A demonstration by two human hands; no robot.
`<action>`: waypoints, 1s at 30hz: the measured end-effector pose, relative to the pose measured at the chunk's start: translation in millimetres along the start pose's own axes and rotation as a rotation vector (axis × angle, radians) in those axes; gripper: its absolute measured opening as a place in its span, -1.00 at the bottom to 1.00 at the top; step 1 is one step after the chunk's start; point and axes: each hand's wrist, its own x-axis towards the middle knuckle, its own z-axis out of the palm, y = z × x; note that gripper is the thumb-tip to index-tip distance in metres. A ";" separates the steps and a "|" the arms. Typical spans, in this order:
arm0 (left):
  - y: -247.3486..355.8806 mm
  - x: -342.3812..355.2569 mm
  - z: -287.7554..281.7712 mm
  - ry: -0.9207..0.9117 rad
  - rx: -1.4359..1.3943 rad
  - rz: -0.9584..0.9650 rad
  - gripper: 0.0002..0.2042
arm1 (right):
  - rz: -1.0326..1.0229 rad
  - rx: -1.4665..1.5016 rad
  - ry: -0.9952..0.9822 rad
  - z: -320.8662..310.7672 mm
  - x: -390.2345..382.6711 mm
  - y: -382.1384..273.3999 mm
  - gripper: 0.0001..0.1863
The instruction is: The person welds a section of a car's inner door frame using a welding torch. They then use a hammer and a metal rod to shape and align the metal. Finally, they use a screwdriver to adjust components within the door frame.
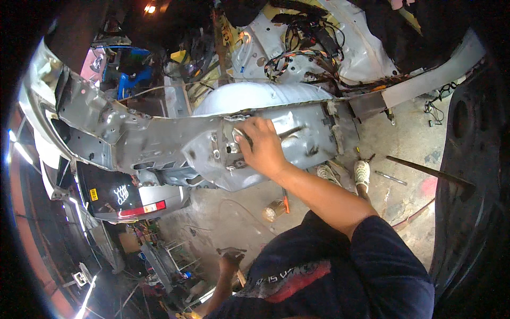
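Observation:
My right hand (260,146) is on the bare grey metal car body panel (172,135), near its holes and brackets. Its fingers are curled round a small pale-edged piece (237,135), mostly hidden under the palm, whose kind I cannot make out. Lower down, away from the panel, my left hand (231,261) is closed round a dark metal tool (231,250) with a narrow bar across the top. The tool's exact kind does not show. A dark dent-like mark (313,151) lies on the panel right of my right hand.
Behind the panel are a rounded wheel arch (239,98) and loose wiring (303,58). A tailgate with a red light (142,209) stands at left. On the concrete floor lie an orange-handled tool (286,201), a round container (273,211) and metal rods (390,177).

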 end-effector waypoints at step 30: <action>9.0 13.3 15.5 0.119 -0.344 -0.009 -0.75 | 0.103 0.228 -0.108 -21.9 -5.4 31.6 -0.79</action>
